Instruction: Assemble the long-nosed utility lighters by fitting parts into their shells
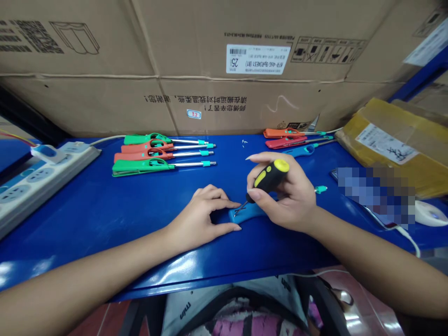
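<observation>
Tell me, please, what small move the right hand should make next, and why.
Probably a gentle twist of the black-and-yellow, thin-shafted screwdriver in the right hand: its tip appears to meet the end of the smooth blue plastic handle, which the thumb and a finger of the left hand flank.

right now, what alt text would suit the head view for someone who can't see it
A person's right hand holds a black-and-yellow screwdriver to the end of a blue lighter, while the left hand frames that end. Two green and two orange lighters lie in a row at left on the blue table; three more lighters lie at back right.
</observation>
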A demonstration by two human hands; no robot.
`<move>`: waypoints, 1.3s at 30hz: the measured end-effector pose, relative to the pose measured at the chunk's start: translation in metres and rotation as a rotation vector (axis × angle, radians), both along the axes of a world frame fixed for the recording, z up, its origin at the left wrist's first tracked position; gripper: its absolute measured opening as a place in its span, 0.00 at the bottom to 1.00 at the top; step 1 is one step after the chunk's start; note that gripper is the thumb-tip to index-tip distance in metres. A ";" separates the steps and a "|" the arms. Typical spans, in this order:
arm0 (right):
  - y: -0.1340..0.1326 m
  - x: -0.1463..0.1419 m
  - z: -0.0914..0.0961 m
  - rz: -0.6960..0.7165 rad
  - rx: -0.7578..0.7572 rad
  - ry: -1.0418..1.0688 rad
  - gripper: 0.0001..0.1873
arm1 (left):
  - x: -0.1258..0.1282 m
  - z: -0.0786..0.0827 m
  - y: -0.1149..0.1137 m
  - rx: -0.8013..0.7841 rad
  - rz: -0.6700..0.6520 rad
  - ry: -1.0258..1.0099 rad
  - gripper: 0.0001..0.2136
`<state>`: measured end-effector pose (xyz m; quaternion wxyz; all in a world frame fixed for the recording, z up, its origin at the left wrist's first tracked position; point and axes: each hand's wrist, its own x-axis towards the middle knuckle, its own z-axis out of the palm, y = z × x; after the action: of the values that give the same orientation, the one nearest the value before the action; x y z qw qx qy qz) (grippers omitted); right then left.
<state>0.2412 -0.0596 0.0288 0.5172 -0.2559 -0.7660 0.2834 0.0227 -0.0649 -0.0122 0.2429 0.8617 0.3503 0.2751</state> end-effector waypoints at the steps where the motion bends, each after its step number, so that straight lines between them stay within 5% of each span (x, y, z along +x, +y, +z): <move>1: 0.000 0.000 -0.001 0.000 0.000 -0.003 0.24 | 0.000 0.000 0.000 0.003 0.001 0.004 0.19; 9: 0.002 -0.001 -0.003 -0.009 -0.026 -0.044 0.26 | -0.001 0.000 -0.001 0.011 0.005 0.016 0.19; 12: 0.003 -0.002 -0.002 -0.004 -0.033 -0.026 0.33 | 0.000 -0.001 0.000 0.006 0.007 0.021 0.19; 20: 0.001 0.008 0.016 0.233 -0.087 -0.060 0.29 | 0.001 0.002 -0.002 -0.009 0.015 0.030 0.19; 27: 0.011 0.005 0.015 -0.048 0.271 -0.101 0.26 | 0.002 0.002 -0.001 0.016 0.015 0.032 0.18; 32: 0.011 0.008 0.016 0.075 0.105 -0.154 0.24 | 0.003 0.003 -0.001 -0.017 0.028 0.047 0.19; 37: 0.015 0.009 0.018 -0.055 0.310 -0.155 0.21 | 0.003 0.002 -0.001 0.004 0.028 0.041 0.18; 39: 0.016 0.010 0.020 0.017 0.264 -0.210 0.25 | 0.003 0.003 -0.002 -0.002 0.026 0.041 0.18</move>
<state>0.2516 -0.0438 0.0489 0.4611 -0.2077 -0.8484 0.1564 0.0254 -0.0666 -0.0096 0.2328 0.8624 0.3667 0.2601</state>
